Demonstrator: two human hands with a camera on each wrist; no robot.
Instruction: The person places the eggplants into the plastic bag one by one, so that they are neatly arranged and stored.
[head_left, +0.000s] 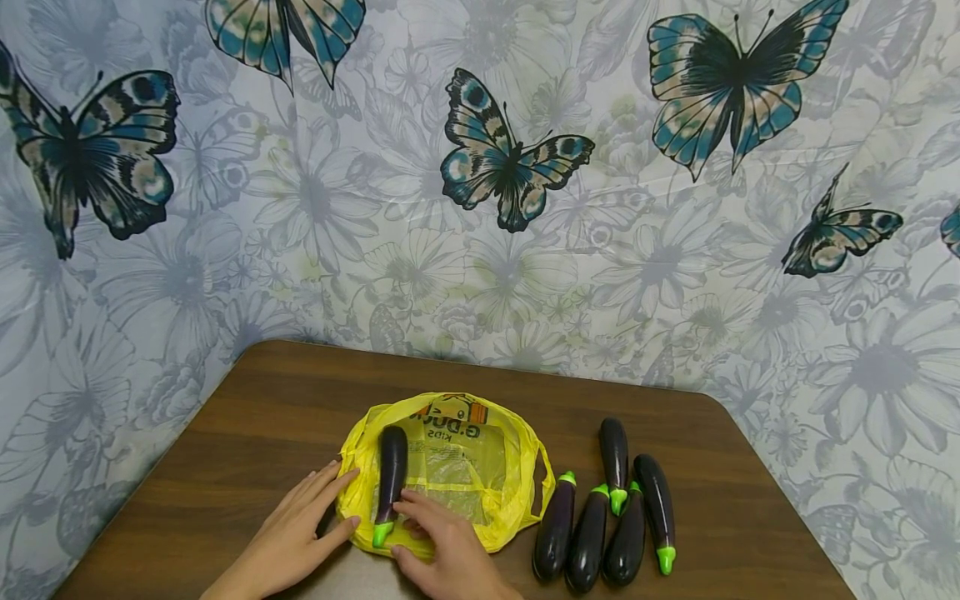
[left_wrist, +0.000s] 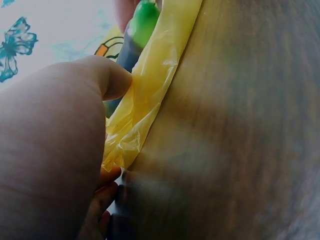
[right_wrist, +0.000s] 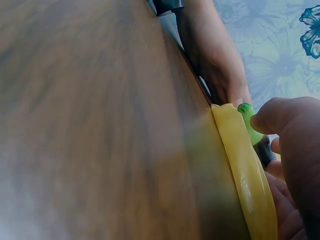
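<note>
A yellow plastic bag (head_left: 517, 517) lies with its mouth spread wide on the table. Inside it, along the left side, rests a dark purple eggplant (head_left: 392, 471) with its green stem end toward me. My left hand (head_left: 296, 525) lies against the bag's left rim, fingers fairly straight; in the left wrist view its thumb (left_wrist: 117, 80) touches the yellow edge. Over the near rim reaches my right hand (head_left: 450, 546), loosely spread, its fingertips right at the eggplant's lower right side. In the right wrist view, the right thumb (right_wrist: 272, 115) is close to the green stem (right_wrist: 250, 125).
To the right of the bag lies a group of several eggplants (head_left: 587, 542), one of them (head_left: 614, 450) farther back. They rest on a brown wooden table (head_left: 262, 417) with rounded far corners. Behind it hangs a butterfly-patterned backdrop (head_left: 420, 275).
</note>
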